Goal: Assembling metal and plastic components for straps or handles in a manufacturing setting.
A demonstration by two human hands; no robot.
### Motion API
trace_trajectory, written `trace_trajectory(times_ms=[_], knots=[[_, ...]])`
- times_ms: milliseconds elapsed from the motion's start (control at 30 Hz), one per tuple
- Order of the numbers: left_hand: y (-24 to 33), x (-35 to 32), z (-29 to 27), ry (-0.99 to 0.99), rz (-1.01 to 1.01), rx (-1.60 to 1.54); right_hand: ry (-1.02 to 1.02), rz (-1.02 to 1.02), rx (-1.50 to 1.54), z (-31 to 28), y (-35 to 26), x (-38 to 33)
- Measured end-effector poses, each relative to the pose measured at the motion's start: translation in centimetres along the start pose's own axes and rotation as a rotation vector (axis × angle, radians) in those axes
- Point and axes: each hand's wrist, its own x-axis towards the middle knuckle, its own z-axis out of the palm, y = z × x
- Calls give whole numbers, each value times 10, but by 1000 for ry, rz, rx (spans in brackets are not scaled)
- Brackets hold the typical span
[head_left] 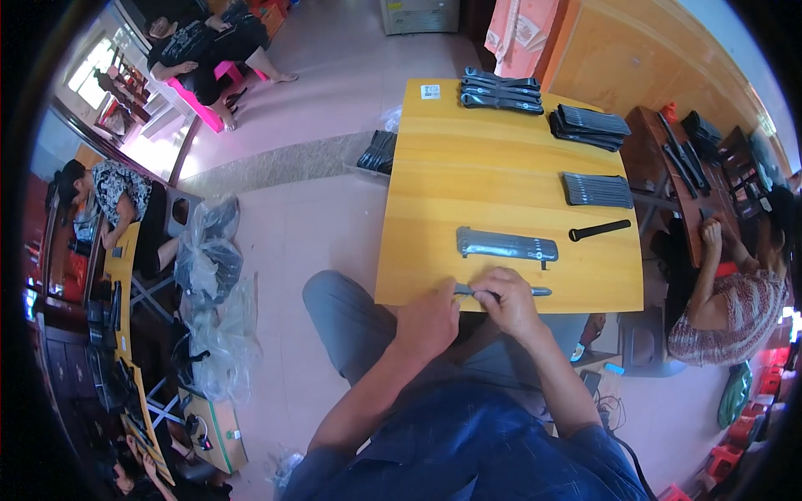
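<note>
At the front edge of the yellow table, both my hands grip a narrow dark grey strap [541, 291]. My left hand [428, 319] is closed round its left end. My right hand [510, 302] pinches it near the middle, and its right end sticks out past my fingers. Just beyond lies a flat row of dark straps [505, 245] side by side. A single black strap [600, 230] with a looped end rests to its right. Behind that is another row of straps [597, 190]. My fingers hide part of the held strap.
Stacked strap bundles [589, 128] and a tied bundle [501, 92] occupy the far part of the yellow table [468, 184]. A bin of dark straps [376, 153] stands by its left side. People work at tables left and right. Clear plastic bags [213, 284] lie on the floor.
</note>
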Motion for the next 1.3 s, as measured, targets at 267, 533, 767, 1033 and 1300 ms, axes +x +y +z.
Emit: trace_trajectory(times_ms=[267, 533, 767, 1033, 1300], knots=[[7, -3, -3, -23, -82, -12, 12, 7, 24, 3, 1, -2], [9, -3, -6, -101, -117, 22, 44, -19, -11, 3, 1, -3], [0, -5, 2, 17, -105, -10, 18, 25, 6, 2, -3, -1], [-5, -2, 2, 99, -89, -114, 13, 61, -9, 4, -4, 1], [-3, 2, -2, 82, -48, -125, 5, 25, -44, 3, -8, 7]])
